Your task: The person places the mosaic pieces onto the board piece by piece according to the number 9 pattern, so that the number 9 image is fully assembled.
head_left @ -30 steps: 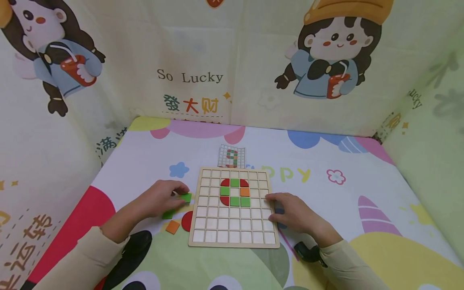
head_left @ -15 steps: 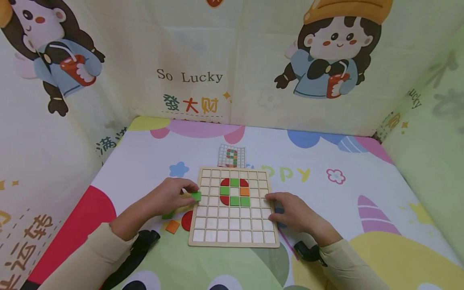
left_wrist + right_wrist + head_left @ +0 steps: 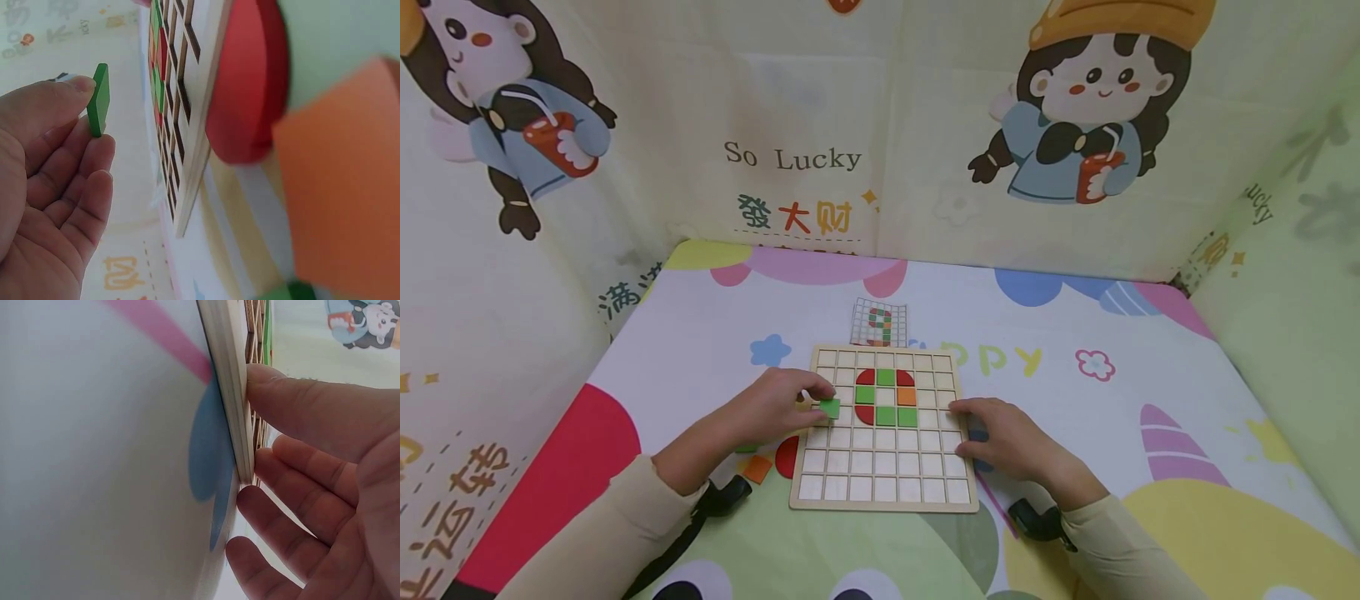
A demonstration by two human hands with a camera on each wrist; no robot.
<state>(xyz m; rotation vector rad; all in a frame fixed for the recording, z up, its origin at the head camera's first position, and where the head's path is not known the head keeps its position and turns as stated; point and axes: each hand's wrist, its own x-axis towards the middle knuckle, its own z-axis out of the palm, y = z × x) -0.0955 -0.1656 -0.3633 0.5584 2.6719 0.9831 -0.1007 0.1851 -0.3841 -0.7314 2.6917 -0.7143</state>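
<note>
Hands: both at the grid board (image 3: 886, 464), one over its left side, the other at its right edge.
Left hand (image 3: 781, 406): narrowed to a pinch, gripping the held green tile (image 3: 830, 408) between thumb and forefinger, with the other fingers loosely bent.
Held green tile: over the left columns of the grid board, raised off its surface.
Right hand (image 3: 1003, 437): relaxed, with thumb and fingers parted; touching the right rim of the grid board with thumb and fingertips.
Set pieces (image 3: 886, 416): in a ring at the upper middle of the grid board; green squares, red rounded corners and one orange square around a pale cell.
Card (image 3: 880, 321): just beyond the far edge of the grid board, printed with a 9-like figure in red, green and orange.
Red piece (image 3: 786, 457): on the counter (image 3: 1060, 333), just beside the left edge of the grid board.
Loose orange tile (image 3: 757, 468): left of the grid board, outward of the red piece.
Loose green piece (image 3: 747, 448): also left of the grid board, mostly hidden behind the left wrist.
Wall (image 3: 917, 150): behind the grid board, printed with "So Lucky" and cartoon figures.
</note>
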